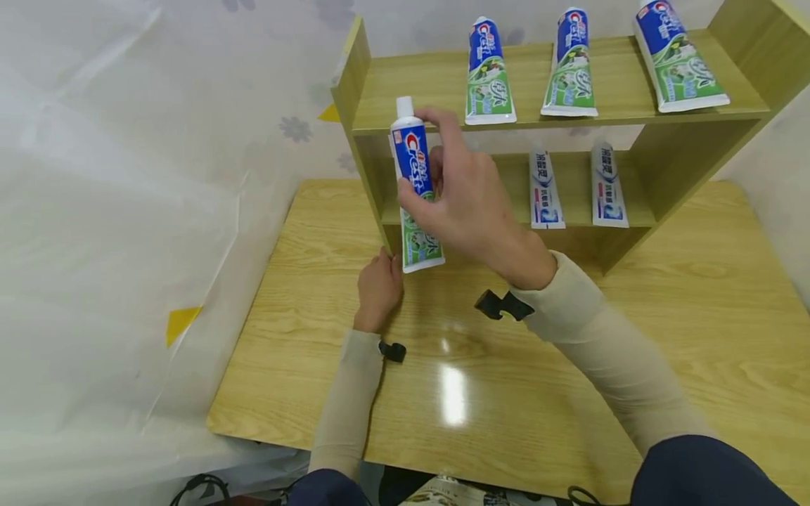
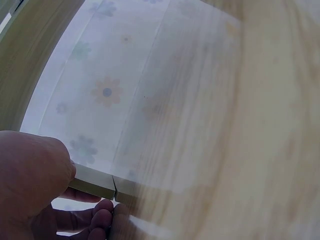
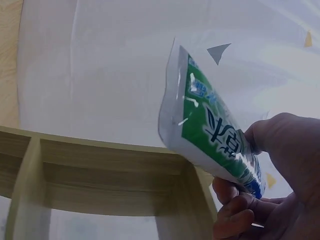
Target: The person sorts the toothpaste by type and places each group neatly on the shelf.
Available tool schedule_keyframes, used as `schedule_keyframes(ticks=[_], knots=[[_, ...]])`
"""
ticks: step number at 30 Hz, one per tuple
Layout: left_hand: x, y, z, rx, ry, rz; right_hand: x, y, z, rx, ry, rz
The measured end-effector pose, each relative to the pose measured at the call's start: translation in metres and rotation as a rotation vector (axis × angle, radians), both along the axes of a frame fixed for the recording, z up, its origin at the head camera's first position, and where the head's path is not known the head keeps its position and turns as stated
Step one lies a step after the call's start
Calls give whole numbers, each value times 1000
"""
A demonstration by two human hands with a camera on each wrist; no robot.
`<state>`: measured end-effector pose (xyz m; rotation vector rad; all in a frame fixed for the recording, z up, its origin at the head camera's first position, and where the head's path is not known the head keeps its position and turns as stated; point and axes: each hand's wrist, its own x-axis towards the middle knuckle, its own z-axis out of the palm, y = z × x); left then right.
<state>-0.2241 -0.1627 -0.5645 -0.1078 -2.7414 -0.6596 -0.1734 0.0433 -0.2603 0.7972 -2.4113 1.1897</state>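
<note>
My right hand [image 1: 471,200] pinches a blue and green Crest toothpaste tube [image 1: 413,151] between thumb and fingers, white cap up. It holds the tube in front of the left end of a two-level wooden shelf [image 1: 418,77]. In the right wrist view, the tube's flat crimped end [image 3: 172,100] points away from the hand. Down at the shelf's lower left corner is my left hand [image 1: 380,284]; the left wrist view shows its thumb and fingers around a wooden edge [image 2: 90,187] of the shelf. Some of its fingertips are hidden in the head view.
On the upper level lie three matching Crest tubes, a left one [image 1: 490,84], a middle one [image 1: 571,74] and a right one [image 1: 680,60]. Two white toothpaste tubes [image 1: 546,193] lie on the lower level. The shelf stands on a wooden table [image 1: 304,316] beside white wall sheeting [image 1: 126,211].
</note>
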Motion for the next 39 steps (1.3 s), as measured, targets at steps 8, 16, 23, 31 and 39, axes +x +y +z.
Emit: schedule_keyframes(ticks=[8, 16, 23, 31, 39], knots=[[-5, -1, -17, -23, -13, 7, -23, -6, 53, 69, 31, -77], [19, 11, 30, 10, -8, -15, -69, -22, 86, 215, -158, -197], [6, 6, -9, 27, 25, -14, -94, -34, 100, 294, -317, -248], [12, 12, 10, -1, 87, -23, -110, -40, 105, 393, -350, -272], [14, 15, 14, 5, 103, -39, -118, -35, 101, 485, -419, -298]])
